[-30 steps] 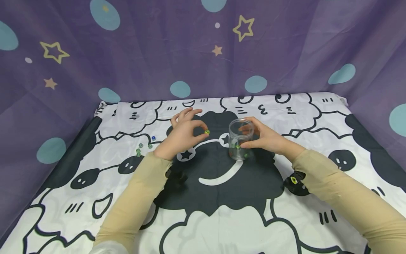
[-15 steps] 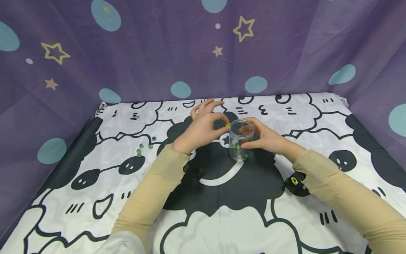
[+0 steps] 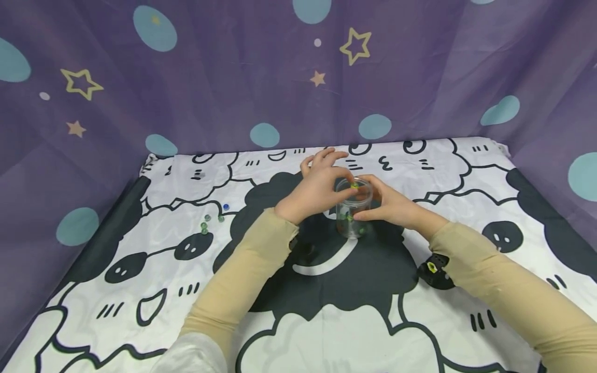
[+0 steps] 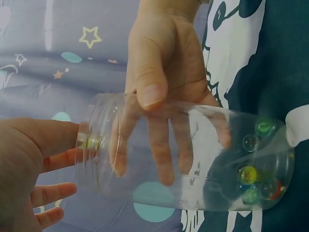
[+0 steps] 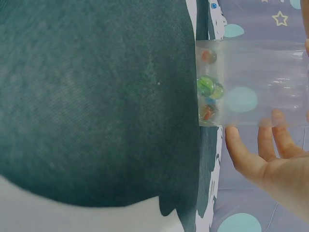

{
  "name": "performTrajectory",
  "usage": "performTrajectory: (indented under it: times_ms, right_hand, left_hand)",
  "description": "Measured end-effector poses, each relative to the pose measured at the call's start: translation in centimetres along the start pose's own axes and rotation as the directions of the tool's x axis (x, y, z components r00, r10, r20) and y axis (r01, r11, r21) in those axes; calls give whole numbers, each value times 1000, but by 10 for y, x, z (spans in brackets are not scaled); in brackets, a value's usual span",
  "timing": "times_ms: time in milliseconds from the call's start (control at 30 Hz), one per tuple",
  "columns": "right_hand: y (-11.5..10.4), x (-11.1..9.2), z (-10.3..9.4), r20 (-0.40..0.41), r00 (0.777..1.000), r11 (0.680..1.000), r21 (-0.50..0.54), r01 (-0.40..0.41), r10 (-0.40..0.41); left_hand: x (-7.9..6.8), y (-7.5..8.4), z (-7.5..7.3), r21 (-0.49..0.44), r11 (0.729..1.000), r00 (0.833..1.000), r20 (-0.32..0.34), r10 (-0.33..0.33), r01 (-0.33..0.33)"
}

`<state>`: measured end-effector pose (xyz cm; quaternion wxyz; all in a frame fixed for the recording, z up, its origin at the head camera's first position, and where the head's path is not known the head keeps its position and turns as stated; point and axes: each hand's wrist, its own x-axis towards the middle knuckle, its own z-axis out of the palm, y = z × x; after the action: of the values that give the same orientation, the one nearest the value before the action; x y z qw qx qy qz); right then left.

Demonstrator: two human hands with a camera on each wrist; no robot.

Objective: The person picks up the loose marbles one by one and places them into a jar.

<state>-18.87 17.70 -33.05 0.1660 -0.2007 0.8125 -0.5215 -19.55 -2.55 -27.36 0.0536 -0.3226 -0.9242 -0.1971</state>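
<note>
My right hand holds a clear jar from its right side, thumb at the front and fingers behind. The jar stands upright without a lid on the dark patch of cloth. Several coloured glass marbles lie on its bottom, as the left wrist view shows. Coming from the left, my left hand pinches a yellow-green marble between thumb and index finger, right at the jar's mouth. Its other fingers spread upward. Through the jar's neck, that marble shows as a yellowish blur in the left wrist view.
Several loose greenish marbles and one blue marble lie on the patterned cloth at the left. A small black item with a yellow-green mark sits by the right sleeve. A purple curtain hangs behind the table.
My left hand has moved right with the yellow-green marble, from beside the jar to its mouth. My right hand and the jar have stayed in place.
</note>
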Motion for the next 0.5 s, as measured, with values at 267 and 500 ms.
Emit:
performTrajectory:
  times_ms: [267,500]
  right_hand:
    - [-1,0,1,-8,1000,1000,-17,-11,11]
    - [-1,0,1,-6,1000,1000,-28,-12,12]
  left_hand:
    - [-1,1,2,3,1000,1000,4,2,-2]
    - [-3,-2,2,-3,1000,1000,0,15,-15]
